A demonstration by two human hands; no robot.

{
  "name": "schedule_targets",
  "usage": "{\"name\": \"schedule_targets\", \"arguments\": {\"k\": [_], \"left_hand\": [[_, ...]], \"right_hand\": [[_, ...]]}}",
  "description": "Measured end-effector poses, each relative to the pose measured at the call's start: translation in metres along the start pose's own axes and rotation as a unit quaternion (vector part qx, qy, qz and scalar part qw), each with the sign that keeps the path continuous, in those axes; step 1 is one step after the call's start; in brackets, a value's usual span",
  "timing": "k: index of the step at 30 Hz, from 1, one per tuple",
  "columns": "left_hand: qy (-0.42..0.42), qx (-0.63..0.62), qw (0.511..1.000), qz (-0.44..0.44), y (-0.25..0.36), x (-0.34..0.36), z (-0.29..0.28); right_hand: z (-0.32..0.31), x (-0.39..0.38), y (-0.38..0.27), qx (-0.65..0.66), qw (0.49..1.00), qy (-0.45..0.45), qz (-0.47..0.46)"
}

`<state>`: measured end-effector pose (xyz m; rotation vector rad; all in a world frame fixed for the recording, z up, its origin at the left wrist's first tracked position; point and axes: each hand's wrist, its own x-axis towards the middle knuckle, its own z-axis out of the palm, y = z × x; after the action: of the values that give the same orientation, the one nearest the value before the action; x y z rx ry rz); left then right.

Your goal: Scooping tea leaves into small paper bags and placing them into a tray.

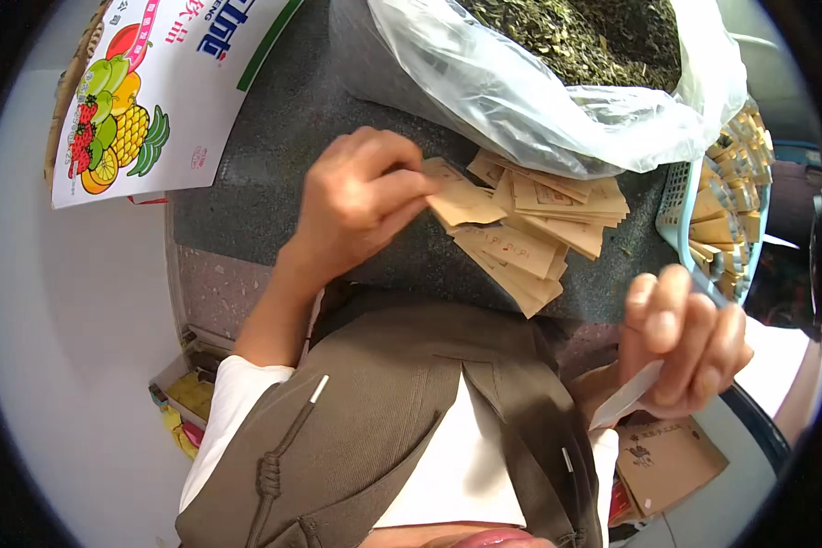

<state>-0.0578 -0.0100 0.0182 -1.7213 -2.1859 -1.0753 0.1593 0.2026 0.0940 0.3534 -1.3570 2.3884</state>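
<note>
My left hand [358, 198] is closed in a pinch on the near-left edge of a small brown kraft paper packet [466, 196]. Beneath and beside that packet, more flat kraft packets [571, 205] lie fanned out in an overlapping pile on the dark speckled tabletop [274, 119]. Off to the right, above the table's near edge, my right hand [685, 338] has its fingers curled around a flat, pale white strip [627, 396]. The strip's tapered end sticks out below the fingers; the rest is hidden in the hand.
Behind the pile stands a large clear plastic bag [484, 82] of dried green leaves [575, 41]. A light blue basket [674, 205] at the right holds several kraft packets. A white printed sheet with fruit pictures [187, 100] lies at the far left. A brown cardboard box [671, 466] sits below right.
</note>
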Motion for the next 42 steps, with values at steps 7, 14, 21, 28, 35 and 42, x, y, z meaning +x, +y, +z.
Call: {"name": "schedule_targets", "arguments": {"k": [7, 14, 21, 28, 35, 42], "left_hand": [[0.068, -0.196, 0.976, -0.058, 0.016, 0.005, -0.039], [0.132, -0.406, 0.903, -0.045, 0.026, 0.032, -0.036], [0.069, -0.32, 0.945, -0.005, 0.023, 0.078, -0.04], [0.066, -0.249, 0.959, 0.115, 0.016, 0.118, -0.028], [0.097, -0.196, 0.97, 0.107, 0.017, 0.126, -0.018], [0.12, -0.181, 0.968, 0.125, 0.016, 0.133, -0.009]], "right_hand": [[0.04, 0.052, -0.002, 0.168, 0.966, -0.197, -0.008], [0.05, 0.04, -0.001, 0.141, 0.975, -0.085, -0.148], [0.02, 0.036, -0.001, -0.244, 0.951, 0.134, -0.134], [0.011, 0.052, -0.045, -0.221, 0.952, 0.192, -0.087], [0.017, 0.085, -0.052, -0.406, 0.887, 0.211, -0.071], [0.024, 0.098, -0.04, -0.445, 0.873, 0.2, -0.017]]}}
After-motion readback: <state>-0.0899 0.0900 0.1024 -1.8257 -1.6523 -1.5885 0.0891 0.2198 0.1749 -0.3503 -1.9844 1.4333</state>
